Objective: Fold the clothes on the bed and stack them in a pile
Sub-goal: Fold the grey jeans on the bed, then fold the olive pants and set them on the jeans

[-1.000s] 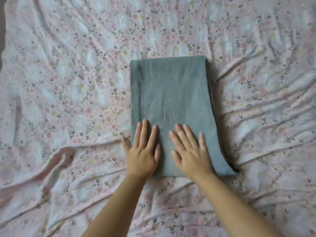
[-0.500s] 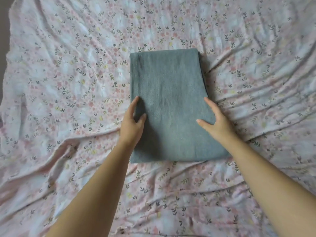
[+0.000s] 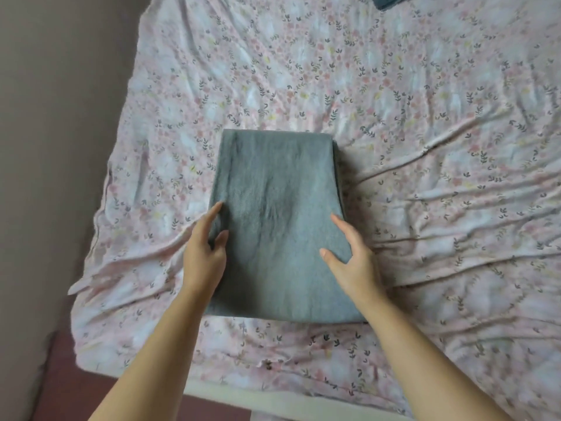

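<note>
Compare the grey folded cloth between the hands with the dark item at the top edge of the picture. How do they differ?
The grey folded cloth lies whole in view, mid-bed; the dark item is cut off by the frame at the far end. The cloth is lighter grey; the item is darker. The left hand and right hand grip the cloth's sides; nothing touches the item. Both rest on the floral sheet.

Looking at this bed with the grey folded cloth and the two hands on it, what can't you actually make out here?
- Dark item at the head view's top edge: cut off by the frame, so what it is stays unknown.
- Grey folded cloth: its inner layers and garment type are hidden by its own top fold.
- Left hand and right hand: fingertips at the cloth's sides are hidden, so the grip is unclear.
- Floral sheet: print blurred.
</note>
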`<state>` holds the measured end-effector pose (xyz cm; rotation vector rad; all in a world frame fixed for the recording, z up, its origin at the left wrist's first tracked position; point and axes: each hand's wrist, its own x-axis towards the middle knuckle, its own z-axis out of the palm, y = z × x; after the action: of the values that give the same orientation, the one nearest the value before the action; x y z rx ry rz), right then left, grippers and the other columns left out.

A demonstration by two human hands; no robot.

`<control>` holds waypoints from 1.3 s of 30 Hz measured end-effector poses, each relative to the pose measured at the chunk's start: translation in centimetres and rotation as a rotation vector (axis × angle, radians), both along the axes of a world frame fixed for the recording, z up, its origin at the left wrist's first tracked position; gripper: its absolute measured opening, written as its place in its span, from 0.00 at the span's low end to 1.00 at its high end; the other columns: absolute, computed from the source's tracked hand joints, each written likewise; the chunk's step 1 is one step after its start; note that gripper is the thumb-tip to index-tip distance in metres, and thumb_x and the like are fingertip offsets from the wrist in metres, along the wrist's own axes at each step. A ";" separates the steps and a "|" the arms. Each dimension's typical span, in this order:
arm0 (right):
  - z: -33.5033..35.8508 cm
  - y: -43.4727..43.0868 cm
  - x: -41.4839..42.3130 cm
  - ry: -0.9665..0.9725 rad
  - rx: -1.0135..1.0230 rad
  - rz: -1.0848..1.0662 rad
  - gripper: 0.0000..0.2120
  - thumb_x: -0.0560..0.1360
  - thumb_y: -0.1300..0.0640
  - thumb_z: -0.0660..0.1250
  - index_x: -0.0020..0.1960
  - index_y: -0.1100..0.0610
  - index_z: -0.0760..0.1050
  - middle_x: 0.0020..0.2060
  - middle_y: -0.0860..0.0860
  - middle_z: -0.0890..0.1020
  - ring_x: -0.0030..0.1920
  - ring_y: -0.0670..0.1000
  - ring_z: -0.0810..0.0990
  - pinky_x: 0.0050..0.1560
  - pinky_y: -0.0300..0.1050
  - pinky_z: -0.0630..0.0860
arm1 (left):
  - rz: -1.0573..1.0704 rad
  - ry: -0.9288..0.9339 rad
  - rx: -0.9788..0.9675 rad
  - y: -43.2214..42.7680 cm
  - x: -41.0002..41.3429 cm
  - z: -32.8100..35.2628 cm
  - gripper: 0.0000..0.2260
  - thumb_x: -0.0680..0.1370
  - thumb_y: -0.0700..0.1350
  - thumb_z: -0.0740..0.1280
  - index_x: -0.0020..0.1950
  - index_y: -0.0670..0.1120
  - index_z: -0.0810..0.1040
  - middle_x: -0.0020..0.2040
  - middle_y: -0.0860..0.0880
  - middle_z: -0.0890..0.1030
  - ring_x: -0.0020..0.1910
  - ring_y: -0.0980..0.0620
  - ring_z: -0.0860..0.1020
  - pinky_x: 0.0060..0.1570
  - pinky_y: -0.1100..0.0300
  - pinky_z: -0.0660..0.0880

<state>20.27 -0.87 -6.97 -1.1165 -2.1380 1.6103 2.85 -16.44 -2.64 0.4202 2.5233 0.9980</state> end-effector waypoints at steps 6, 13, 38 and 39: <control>-0.8 -1.9 -0.4 -0.204 -0.164 0.045 0.26 0.74 0.65 0.65 0.69 0.49 0.65 0.69 0.49 0.68 0.70 0.50 0.66 0.63 0.38 0.64 | 0.053 -0.061 -0.179 -4.3 -0.8 -2.1 0.18 0.77 0.39 0.64 0.67 0.48 0.72 0.66 0.47 0.74 0.63 0.47 0.73 0.62 0.53 0.69; 7.0 -1.5 0.9 -0.305 0.154 0.143 0.17 0.76 0.58 0.63 0.65 0.53 0.71 0.58 0.51 0.73 0.53 0.49 0.74 0.47 0.41 0.70 | -0.063 0.256 -0.249 -5.9 4.0 4.9 0.11 0.76 0.41 0.67 0.57 0.39 0.79 0.57 0.43 0.79 0.58 0.43 0.75 0.53 0.52 0.72; 36.6 -27.4 0.1 0.126 0.940 0.885 0.15 0.68 0.49 0.58 0.44 0.55 0.79 0.42 0.50 0.82 0.41 0.55 0.82 0.41 0.47 0.78 | 0.530 0.613 -0.363 -33.8 20.0 30.5 0.16 0.72 0.49 0.58 0.46 0.43 0.81 0.47 0.46 0.82 0.44 0.44 0.79 0.41 0.53 0.74; 36.9 -29.9 -1.1 0.147 0.947 0.907 0.15 0.68 0.50 0.58 0.44 0.55 0.79 0.42 0.51 0.82 0.41 0.55 0.82 0.40 0.47 0.78 | 0.558 0.598 -0.368 -36.2 19.4 30.6 0.16 0.72 0.49 0.58 0.47 0.43 0.81 0.47 0.46 0.82 0.45 0.44 0.79 0.41 0.52 0.74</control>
<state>19.20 -30.76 29.92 0.2890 -2.9102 0.5697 22.24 -52.66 27.99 -0.1391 3.3935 0.5948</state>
